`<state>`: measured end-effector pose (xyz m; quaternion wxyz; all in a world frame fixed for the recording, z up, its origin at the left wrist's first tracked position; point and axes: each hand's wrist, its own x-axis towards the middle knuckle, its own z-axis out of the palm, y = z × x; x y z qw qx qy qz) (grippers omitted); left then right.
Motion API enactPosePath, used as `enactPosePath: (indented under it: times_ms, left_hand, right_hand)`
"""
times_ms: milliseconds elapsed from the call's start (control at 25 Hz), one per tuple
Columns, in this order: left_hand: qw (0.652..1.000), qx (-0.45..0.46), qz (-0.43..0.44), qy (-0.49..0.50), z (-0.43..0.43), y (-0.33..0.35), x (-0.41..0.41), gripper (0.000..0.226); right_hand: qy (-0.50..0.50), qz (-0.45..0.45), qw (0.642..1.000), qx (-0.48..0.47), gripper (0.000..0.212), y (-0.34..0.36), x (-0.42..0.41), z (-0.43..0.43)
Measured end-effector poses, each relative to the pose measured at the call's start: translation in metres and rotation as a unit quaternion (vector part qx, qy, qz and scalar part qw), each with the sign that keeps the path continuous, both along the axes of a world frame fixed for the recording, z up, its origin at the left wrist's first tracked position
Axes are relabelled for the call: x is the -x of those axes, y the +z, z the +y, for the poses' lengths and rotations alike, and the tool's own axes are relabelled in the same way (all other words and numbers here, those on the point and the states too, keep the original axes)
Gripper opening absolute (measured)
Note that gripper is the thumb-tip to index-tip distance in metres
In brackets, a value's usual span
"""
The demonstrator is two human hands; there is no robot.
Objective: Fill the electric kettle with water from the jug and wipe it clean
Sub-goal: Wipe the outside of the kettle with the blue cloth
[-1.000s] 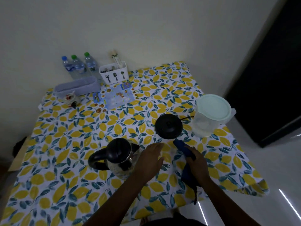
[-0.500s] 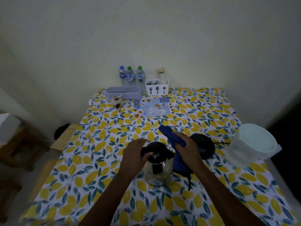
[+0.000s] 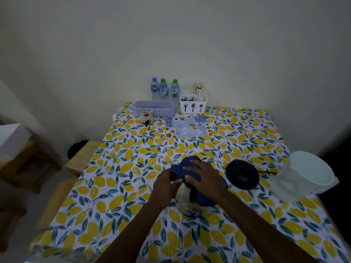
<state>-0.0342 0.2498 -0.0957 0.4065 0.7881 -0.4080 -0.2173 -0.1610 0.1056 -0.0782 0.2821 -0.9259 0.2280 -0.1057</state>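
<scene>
The glass electric kettle [image 3: 190, 203] stands on the lemon-print tablecloth [image 3: 123, 186] near the table's front middle. My right hand [image 3: 204, 177] presses a blue cloth [image 3: 185, 166] flat over the kettle's lid, hiding the top. My left hand [image 3: 164, 185] grips the kettle at its left side, near the rim. The kettle's round black base [image 3: 242, 174] lies to the right with its cord running off right. A clear plastic jug [image 3: 303, 176] with a pale green lid stands at the right table edge.
Along the far wall stand three water bottles [image 3: 163, 89], a white cutlery holder [image 3: 193, 103] and a grey tray [image 3: 153, 108]. A small jar [image 3: 145, 116] and a blue printed sheet [image 3: 187, 127] lie in front. Wooden furniture [image 3: 28, 162] is on the left.
My right hand has carried the blue cloth from the table beside the base onto the kettle's lid. My left hand has closed on the kettle. The view has swung right and levelled.
</scene>
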Motion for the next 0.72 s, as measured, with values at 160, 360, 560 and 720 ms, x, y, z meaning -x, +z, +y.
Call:
enactPosePath:
  times_ms: [160, 360, 560, 720]
  left_hand:
    - [0.999, 0.005, 0.038, -0.01, 0.008, -0.003, -0.011, 0.022]
    - [0.998, -0.04, 0.01, -0.053, 0.012, 0.001, -0.026, 0.029]
    - [0.993, -0.064, -0.059, -0.083, 0.004, 0.008, -0.016, 0.047]
    - [0.982, -0.062, -0.131, -0.12, -0.014, 0.02, -0.005, 0.05]
  right_hand:
    - [0.002, -0.044, 0.993, 0.112, 0.035, -0.015, 0.015, 0.018]
    - [-0.079, 0.086, 0.99, 0.079, 0.039, 0.005, -0.014, 0.005]
    - [-0.097, 0.082, 0.988, -0.089, 0.037, 0.023, -0.033, -0.019]
    - [-0.098, 0.083, 0.976, -0.175, 0.056, 0.024, -0.034, -0.036]
